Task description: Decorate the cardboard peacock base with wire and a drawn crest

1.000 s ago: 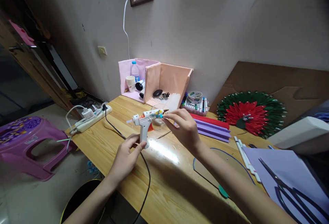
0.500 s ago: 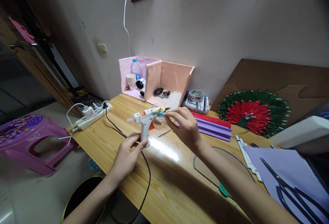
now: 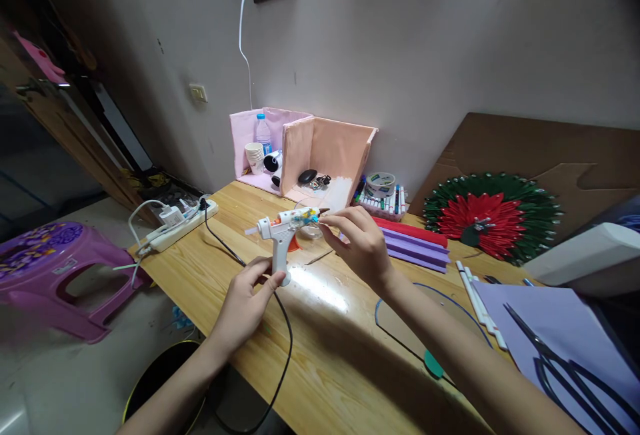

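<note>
Near the middle of the view, a white hot glue gun stands upright above the table, its nozzle pointing right. My left hand is closed around the bottom of its handle. Coloured smears and a blue bit cling to the front of the gun, below the dark nozzle tip. Thumb and fingers of my right hand pinch together right at that blue bit; whatever lies between the fingertips is too small to make out. A clear glue stick pokes out of the gun's back end.
A black cord loops below the gun; a power strip lies at the table's left edge. Pink boxes stand at the back. Purple and red rolls, markers and black scissors on purple sheets lie right.
</note>
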A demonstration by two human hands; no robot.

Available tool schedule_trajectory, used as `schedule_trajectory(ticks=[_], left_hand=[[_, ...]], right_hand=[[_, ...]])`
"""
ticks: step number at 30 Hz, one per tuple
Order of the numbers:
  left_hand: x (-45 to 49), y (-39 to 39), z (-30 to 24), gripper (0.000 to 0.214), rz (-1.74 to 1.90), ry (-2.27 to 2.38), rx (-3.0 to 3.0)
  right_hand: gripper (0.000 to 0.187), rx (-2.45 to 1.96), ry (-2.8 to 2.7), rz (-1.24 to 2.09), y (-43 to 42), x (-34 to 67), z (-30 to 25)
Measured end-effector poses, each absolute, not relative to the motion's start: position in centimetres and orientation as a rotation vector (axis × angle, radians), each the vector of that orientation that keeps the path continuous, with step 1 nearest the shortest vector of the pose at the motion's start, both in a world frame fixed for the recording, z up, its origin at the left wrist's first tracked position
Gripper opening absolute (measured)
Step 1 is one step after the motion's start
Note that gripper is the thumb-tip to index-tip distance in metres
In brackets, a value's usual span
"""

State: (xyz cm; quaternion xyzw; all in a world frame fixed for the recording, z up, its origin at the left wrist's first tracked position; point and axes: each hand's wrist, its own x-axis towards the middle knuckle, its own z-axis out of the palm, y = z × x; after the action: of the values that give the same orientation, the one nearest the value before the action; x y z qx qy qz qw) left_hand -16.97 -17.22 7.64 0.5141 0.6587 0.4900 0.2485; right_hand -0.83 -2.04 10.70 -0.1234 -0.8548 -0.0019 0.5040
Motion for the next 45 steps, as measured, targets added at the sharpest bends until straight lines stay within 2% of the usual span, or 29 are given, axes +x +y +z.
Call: schedule_trajectory(ticks=[16,35,45], left_hand=[[-16.9,-17.2,7.7,0.026,1.345,1.827,1.399],[-17.3,-17.2,7.5,0.026,1.330,1.906,1.431],[-18.6,-17.8,6.8,0.032,1.285,2.005,1.341]], right_hand=[[0.012,-0.316,-2.078,-0.095,-2.1,-1.7,11.1],[0.009,-0.362,-2.073,-0.067,-1.6,-2.0,10.8],[0.009,-0.433,-2.008,0.021,-0.4,-1.4,12.5]])
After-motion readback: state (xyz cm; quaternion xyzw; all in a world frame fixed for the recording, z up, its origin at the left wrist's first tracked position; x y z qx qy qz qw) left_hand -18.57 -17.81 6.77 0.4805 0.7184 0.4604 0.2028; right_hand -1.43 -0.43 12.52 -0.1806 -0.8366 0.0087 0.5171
